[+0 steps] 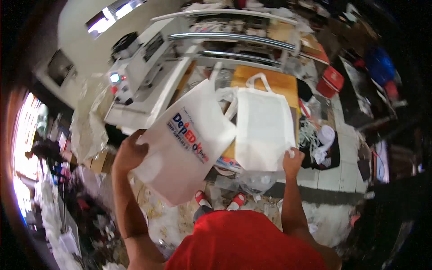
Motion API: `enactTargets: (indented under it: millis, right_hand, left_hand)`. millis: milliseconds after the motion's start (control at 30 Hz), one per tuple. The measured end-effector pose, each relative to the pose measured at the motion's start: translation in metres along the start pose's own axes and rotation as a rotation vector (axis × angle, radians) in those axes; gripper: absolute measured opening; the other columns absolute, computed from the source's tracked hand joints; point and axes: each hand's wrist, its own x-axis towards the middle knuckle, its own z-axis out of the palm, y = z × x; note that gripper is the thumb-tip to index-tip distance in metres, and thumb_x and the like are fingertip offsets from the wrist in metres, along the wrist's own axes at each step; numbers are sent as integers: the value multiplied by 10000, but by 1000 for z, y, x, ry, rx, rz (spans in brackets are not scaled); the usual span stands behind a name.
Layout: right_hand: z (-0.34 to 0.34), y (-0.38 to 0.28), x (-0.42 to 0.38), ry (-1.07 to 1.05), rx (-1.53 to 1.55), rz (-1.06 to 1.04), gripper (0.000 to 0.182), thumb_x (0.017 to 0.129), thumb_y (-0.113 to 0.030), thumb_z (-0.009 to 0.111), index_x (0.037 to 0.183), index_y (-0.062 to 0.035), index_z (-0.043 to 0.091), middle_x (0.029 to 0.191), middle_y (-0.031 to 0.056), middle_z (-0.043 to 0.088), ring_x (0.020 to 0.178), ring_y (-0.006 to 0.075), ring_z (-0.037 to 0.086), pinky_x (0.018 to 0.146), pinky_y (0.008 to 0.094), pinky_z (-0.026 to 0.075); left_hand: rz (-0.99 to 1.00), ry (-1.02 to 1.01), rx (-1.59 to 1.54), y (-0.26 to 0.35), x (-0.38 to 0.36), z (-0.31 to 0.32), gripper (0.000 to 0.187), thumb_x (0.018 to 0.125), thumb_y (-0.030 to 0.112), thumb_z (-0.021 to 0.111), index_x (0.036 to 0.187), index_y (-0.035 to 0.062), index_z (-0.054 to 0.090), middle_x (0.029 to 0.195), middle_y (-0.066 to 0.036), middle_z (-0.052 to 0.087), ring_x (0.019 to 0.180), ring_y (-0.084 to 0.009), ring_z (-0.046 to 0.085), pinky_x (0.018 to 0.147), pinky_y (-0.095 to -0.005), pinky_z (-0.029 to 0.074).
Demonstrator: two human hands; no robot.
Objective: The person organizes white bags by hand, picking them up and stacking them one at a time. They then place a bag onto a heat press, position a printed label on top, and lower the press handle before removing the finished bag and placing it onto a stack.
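My left hand [131, 152] is closed on the edge of a white bag [180, 139] with blue and red printed lettering, held tilted in the air on the left. My right hand [293, 161] pinches the lower right corner of a plain white bag [264, 128]. That plain bag lies over a wooden board [288, 83], its looped handle pointing away from me. The printed bag's right corner reaches close to the plain bag's left edge.
A white machine [135, 67] with a small lit screen and metal rollers [234, 40] stands ahead. A red container [330, 82] and white rolled strip [326, 135] are at the right. Clear plastic [256, 182] hangs below the board.
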Motion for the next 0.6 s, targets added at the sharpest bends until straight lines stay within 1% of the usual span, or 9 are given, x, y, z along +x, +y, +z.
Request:
enactTargets:
  millis: [200, 267, 300, 333, 367, 400, 467, 533, 600]
  right_hand:
    - [11, 22, 2, 15, -293, -310, 230, 859, -225, 727, 1028, -70, 706, 1187, 164, 545, 1137, 358, 516, 980, 499, 385]
    - [21, 30, 11, 40, -310, -251, 177, 877, -195, 695, 1003, -72, 682, 1076, 202, 583, 1077, 356, 550, 914, 490, 421]
    - [22, 27, 6, 108, -449, -301, 193, 888, -207, 680, 1014, -61, 671, 1052, 206, 586, 1028, 367, 568, 882, 478, 440]
    - [26, 42, 13, 107, -440, -333, 233, 912, -270, 631, 1055, -96, 692, 1078, 212, 602, 1036, 387, 584, 899, 485, 469]
    - [30, 46, 14, 136, -437, -333, 246, 925, -296, 619, 1050, -98, 694, 1061, 206, 609, 1009, 385, 597, 879, 482, 479]
    - [33, 45, 13, 167, -440, -328, 263, 938, -322, 606, 1045, -100, 696, 1044, 201, 617, 983, 383, 610, 858, 479, 489]
    - [32, 33, 4, 204, -578, -324, 304, 953, -361, 599, 1052, -91, 696, 1019, 191, 627, 953, 379, 633, 833, 491, 503]
    - [40, 15, 1, 204, -723, -56, 348, 958, -399, 600, 1065, -80, 689, 1067, 183, 639, 986, 363, 644, 837, 493, 518]
    - [18, 0, 10, 47, -766, -96, 416, 961, -440, 587, 1126, -67, 670, 1160, 192, 634, 1078, 377, 627, 880, 484, 527]
  left_hand:
    - [-141, -91, 219, -34, -113, -86, 464, 822, 84, 649, 1270, -25, 602, 1059, -228, 708, 958, -303, 701, 869, -383, 536]
    - [-142, -113, 239, -43, -146, -97, 471, 813, 79, 617, 1283, 55, 627, 1071, -241, 700, 966, -306, 690, 884, -381, 530]
    - [-461, -262, 211, -9, -153, -109, 477, 812, 83, 600, 1288, 85, 634, 1077, -243, 695, 964, -300, 693, 873, -384, 531]
    - [-372, -255, 192, -35, -171, -109, 516, 802, 97, 600, 1318, 84, 613, 1059, -255, 691, 924, -322, 694, 853, -418, 530]
    - [-146, -227, 268, -61, -188, -106, 573, 785, 111, 604, 1358, 111, 586, 1029, -262, 693, 892, -351, 689, 850, -447, 524]
    - [-227, -333, 300, -67, -200, -106, 618, 822, 133, 630, 1429, 204, 532, 1168, -227, 681, 1013, -345, 681, 928, -429, 516]
    - [-414, -396, 231, -72, -224, -112, 627, 815, 137, 640, 1429, 209, 532, 1152, -217, 690, 1050, -357, 672, 944, -428, 514]
    - [-400, -495, 304, -103, -256, -115, 623, 812, 155, 652, 1423, 209, 541, 1140, -209, 700, 1031, -346, 676, 931, -423, 515]
    - [-451, -388, 262, -120, -295, -138, 610, 802, 163, 663, 1402, 213, 567, 1132, -201, 707, 1021, -332, 680, 935, -427, 512]
